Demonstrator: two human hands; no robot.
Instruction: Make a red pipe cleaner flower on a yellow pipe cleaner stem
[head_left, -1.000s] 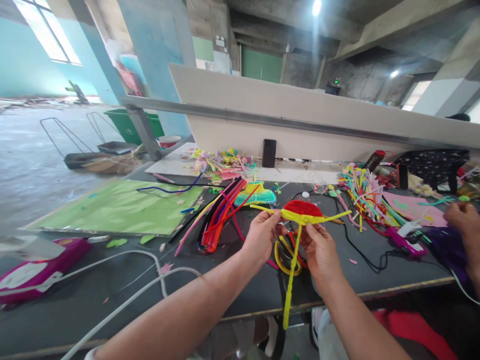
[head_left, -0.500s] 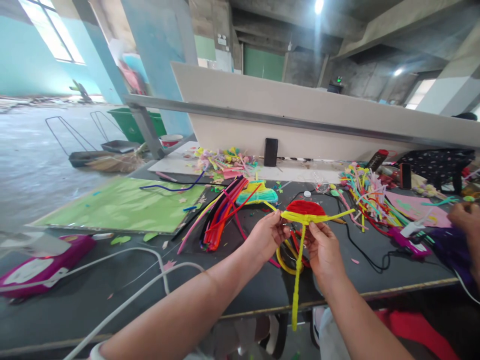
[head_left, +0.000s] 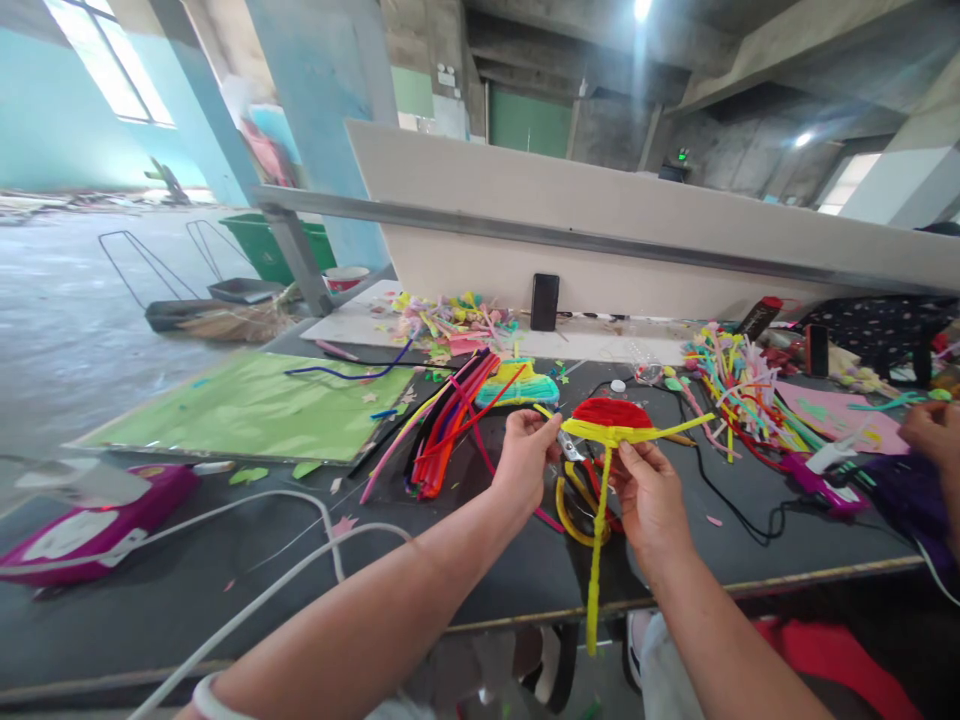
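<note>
A red half-dome (head_left: 611, 412) of pipe cleaners, with a yellow pipe cleaner (head_left: 679, 428) along its flat lower edge, is held up over the table. A yellow stem (head_left: 594, 580) hangs down from its middle. My left hand (head_left: 526, 455) is closed, thumb and fingertips pinched at the left end of the yellow pipe cleaner. Just right of the stem, my right hand (head_left: 651, 490) pinches the piece from below; some of its fingers are hidden. Under the hands lie a silver metal tool (head_left: 571, 448), partly covered, and a yellow coiled strip (head_left: 568, 520).
Left of my hands lies a bundle of coloured pipe cleaners (head_left: 442, 440), with a yellow-and-teal pipe-cleaner piece (head_left: 517, 385) behind. A green sheet (head_left: 247, 405), magenta glue guns (head_left: 161, 515) and a white cable (head_left: 300, 495) are around. A phone (head_left: 544, 302) stands upright. Another person's hand (head_left: 934, 435) is at right.
My left hand has shifted slightly left along the yellow pipe cleaner, uncovering the silver tool beneath. My right hand keeps its hold on the red-and-yellow piece.
</note>
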